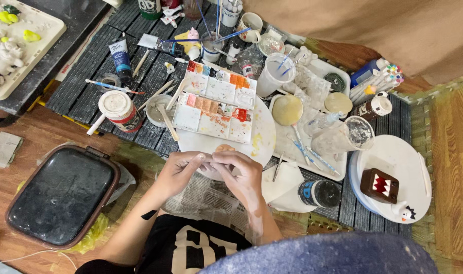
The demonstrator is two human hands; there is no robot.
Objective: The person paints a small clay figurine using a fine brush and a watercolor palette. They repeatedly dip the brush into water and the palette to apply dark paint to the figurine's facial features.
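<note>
My left hand [180,171] and my right hand [240,175] meet fingertip to fingertip over the near edge of a round white plate [264,139]. Both pinch a small pale piece [209,161], mostly hidden by the fingers. A small peach lump [225,148] lies on the plate just beyond my fingers. Further back on the plate rests a white paint palette [216,104] with red, orange and pink wells. Crumpled newspaper [203,195] lies under my wrists.
Brushes, paint tubes [121,55], jars and cups [275,73] crowd the dark slatted mat. To the right, a brown box figure with teeth [379,185] sits on a white dish [411,162]. A black tray [61,195] lies left; a white tray of clay shapes [18,56] sits far left.
</note>
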